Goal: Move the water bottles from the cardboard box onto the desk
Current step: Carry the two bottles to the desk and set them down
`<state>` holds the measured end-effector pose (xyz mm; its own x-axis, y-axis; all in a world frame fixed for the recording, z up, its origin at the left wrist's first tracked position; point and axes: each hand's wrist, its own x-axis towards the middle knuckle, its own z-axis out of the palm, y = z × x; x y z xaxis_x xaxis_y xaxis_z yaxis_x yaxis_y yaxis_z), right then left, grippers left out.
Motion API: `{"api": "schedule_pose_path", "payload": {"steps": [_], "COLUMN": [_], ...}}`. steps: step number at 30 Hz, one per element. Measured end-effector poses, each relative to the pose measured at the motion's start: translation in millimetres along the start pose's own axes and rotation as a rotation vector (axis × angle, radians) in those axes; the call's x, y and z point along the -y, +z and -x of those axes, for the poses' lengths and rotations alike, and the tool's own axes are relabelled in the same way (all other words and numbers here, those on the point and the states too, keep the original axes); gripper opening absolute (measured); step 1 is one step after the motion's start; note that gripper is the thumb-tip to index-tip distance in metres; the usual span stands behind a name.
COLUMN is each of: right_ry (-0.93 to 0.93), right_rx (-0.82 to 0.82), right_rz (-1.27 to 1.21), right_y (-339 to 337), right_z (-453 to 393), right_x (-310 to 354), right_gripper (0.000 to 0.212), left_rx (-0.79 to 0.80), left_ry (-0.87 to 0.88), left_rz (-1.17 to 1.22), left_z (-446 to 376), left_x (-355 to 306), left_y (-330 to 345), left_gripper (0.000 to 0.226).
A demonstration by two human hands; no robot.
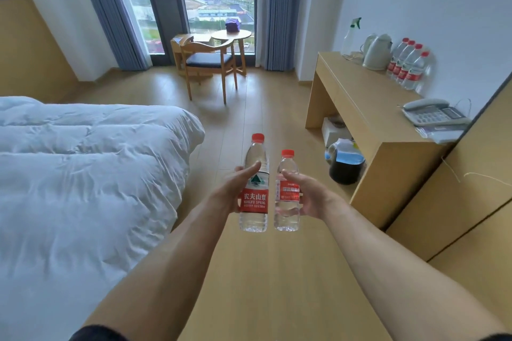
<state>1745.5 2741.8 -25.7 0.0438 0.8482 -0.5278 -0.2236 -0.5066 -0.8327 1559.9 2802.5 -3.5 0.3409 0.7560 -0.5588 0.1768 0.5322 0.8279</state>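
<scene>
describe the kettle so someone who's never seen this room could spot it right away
Find the long wooden desk against the right wall. At its far end, the kettle stands between a spray bottle and a row of red-capped water bottles. It is the only opaque, cream-white, rounded item there; its neighbours are clear plastic.

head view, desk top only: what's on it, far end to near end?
Spray bottle → kettle → row of water bottles → phone, all on the desk.

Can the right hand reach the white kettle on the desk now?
Probably not: the right hand holds a bottle, and the kettle stands far off at the desk's back.
</scene>
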Motion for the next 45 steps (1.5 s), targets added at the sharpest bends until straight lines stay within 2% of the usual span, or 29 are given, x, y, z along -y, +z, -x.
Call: {"api": "schedule_pose_path", "payload": {"steps": [7,13,21,30,39,45], "right_ry": [0.009,0.016,-0.020,-0.038,-0.046,-0.087], "right_rx": [0.007,-0.008,-0.113,-0.231,-0.427,-0.443], "right_rz": [-0.007,-0.032,-0.061,-0.093,-0.219,-0.291], "right_y": [-38.0,-65.8,-103.1,-128.3,-188.5,-250.5], "right_z": [-95.4,-169.3,-287.5,-412.9,-473.5,-521.2], "right_x": [74.0,119.3,181.1,283.6,330.9,360.9], "right_gripper": [0.055,0.057,0.057,0.056,0.051,0.050], "left_rx": [-0.032,-0.011,0.093,0.211,0.375,0.426], "left_ry": [0.013,0.013,0.035,0.026,-0.029,-0.017], "left_rz": [0.045,0.043,-0.016,-0.027,-0.102,-0.156], "left_z": [-102.3,-186.3,-329.5,-486.3,-593.3,-661.0], "left_x": [-74.3,-121.6,-195.4,-315.8,-374.0,-405.5], "left_y": [9.5,12.5,17.0,12.1,65.1,117.0], "left_gripper": [0.056,0.059,0.062,0.058,0.048,0.049]}}
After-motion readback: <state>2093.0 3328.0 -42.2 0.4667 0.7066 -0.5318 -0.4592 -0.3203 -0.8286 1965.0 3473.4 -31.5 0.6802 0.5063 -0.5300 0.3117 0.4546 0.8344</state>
